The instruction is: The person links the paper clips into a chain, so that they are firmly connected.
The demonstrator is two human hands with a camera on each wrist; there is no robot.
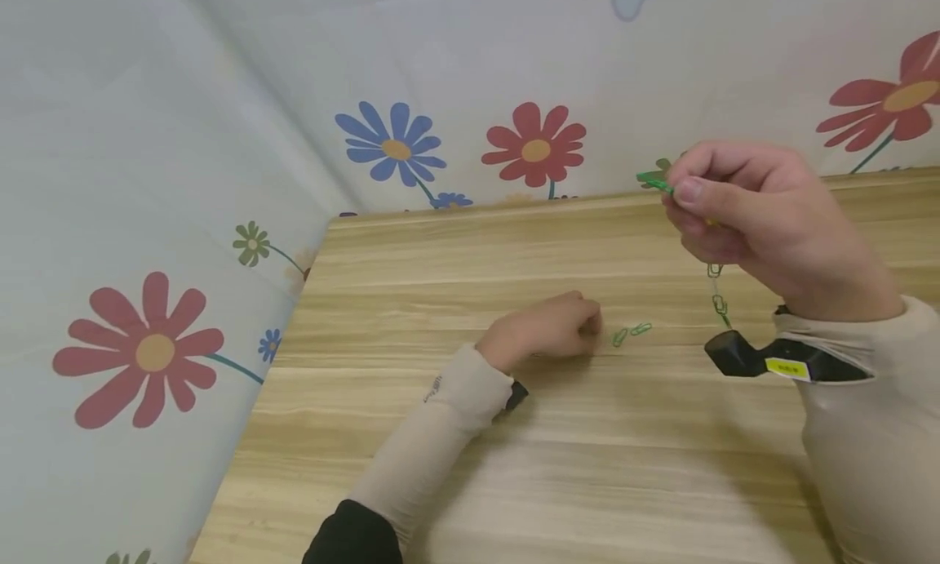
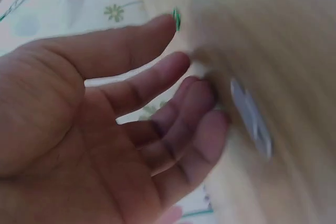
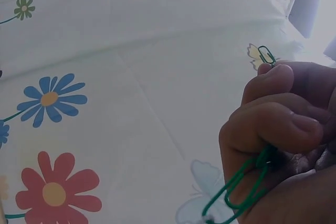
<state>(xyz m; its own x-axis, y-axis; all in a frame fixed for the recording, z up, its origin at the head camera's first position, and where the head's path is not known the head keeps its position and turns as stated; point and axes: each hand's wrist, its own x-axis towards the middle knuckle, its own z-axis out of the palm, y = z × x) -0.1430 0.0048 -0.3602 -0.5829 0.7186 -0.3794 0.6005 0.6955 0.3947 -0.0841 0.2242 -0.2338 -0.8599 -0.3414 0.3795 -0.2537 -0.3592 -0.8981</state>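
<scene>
My right hand (image 1: 771,213) is raised over the table's right side, pinching a green paper clip (image 1: 654,180) between thumb and index finger. From below that hand hangs a chain of linked paper clips (image 1: 719,304). In the right wrist view, one green paper clip (image 3: 266,54) sticks up past the fingertips and another (image 3: 239,187) pokes out below a curled finger. Low over the table, my left hand (image 1: 547,326) has bent, spread fingers with nothing held between them. Two green paper clips (image 1: 630,333) lie just right of its fingertips.
The wood-grain table (image 1: 411,278) meets a white flower-print cloth (image 1: 455,74) at the back and left. A black wrist device (image 1: 749,356) sits under the right sleeve. A blurred grey elongated thing (image 2: 252,119) shows beside the left fingers.
</scene>
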